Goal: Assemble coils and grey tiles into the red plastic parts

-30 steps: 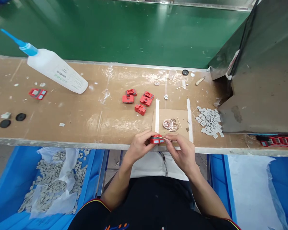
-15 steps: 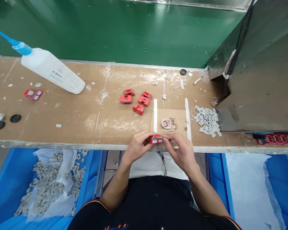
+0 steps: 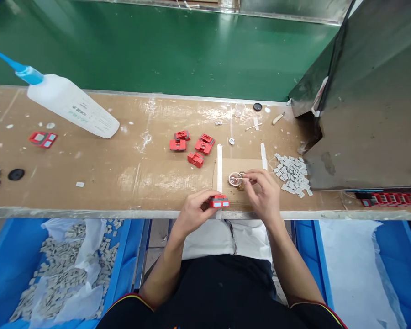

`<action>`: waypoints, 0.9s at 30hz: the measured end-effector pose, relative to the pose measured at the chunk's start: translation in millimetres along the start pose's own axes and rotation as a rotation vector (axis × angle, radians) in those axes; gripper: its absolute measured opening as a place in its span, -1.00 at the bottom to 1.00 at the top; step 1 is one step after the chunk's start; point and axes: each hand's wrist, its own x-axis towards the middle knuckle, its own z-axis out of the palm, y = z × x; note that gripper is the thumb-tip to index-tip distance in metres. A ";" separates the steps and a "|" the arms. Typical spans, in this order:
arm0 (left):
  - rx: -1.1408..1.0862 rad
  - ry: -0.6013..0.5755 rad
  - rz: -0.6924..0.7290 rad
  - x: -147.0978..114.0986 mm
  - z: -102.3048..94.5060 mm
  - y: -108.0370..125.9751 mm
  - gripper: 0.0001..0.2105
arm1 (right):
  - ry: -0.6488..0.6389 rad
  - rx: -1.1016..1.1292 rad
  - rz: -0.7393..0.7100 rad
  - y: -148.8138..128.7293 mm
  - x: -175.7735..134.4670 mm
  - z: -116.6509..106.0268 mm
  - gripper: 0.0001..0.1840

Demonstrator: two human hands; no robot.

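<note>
Red block (image 3: 220,200) in left hand (image 3: 196,206) seemingly lies crosswise, panes (image 3: 218,204) facing wearer (image 3: 222,292).

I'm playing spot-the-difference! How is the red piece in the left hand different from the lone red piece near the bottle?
The held piece is in the left hand; the lone piece lies on the table, untouched. The held piece's light blue patches face the near side of the table; the lone piece's face up. Both are red, with grey parts.
</note>
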 end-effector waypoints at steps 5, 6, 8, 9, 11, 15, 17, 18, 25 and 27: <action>-0.003 -0.001 0.023 0.6 -0.9 -0.7 -0.82 | 0.065 -0.037 0.031 16.2 -2.5 -19.3 -0.78; -0.005 0.000 0.021 0.6 -1.0 -1.1 -0.82 | 0.095 -0.082 0.060 21.7 -4.0 -26.9 -0.77; -0.011 -0.003 0.015 0.5 -1.2 -2.2 -0.82 | 0.095 -0.176 0.110 33.0 -8.4 -40.5 -0.79; -0.014 -0.007 0.014 0.4 -1.2 -2.8 -0.82 | 0.065 -0.209 0.123 38.0 -11.0 -45.5 -0.80; -0.025 -0.012 0.017 0.1 -1.1 -3.8 -0.82 | -0.006 -0.240 0.127 45.6 -15.6 -50.6 -0.83; -0.032 -0.003 0.033 -0.6 -0.8 -3.7 -0.83 | -0.003 -0.257 0.106 52.8 -15.2 -45.6 -0.80; -0.025 -0.001 0.037 -0.8 -0.8 -3.3 -0.83 | -0.034 -0.267 0.100 55.5 -9.2 -40.8 -0.80; -0.021 0.000 0.038 -0.9 -0.8 -3.3 -0.83 | -0.068 -0.272 0.099 57.0 -5.4 -38.9 -0.79; -0.002 -0.019 0.147 -2.2 -3.1 -11.8 -0.68 | -0.209 -0.244 0.145 53.1 7.1 -47.8 -0.81; -0.039 -0.042 0.159 -3.6 -3.7 -14.5 -0.65 | -0.186 -0.167 0.157 39.3 -1.2 -52.0 -0.81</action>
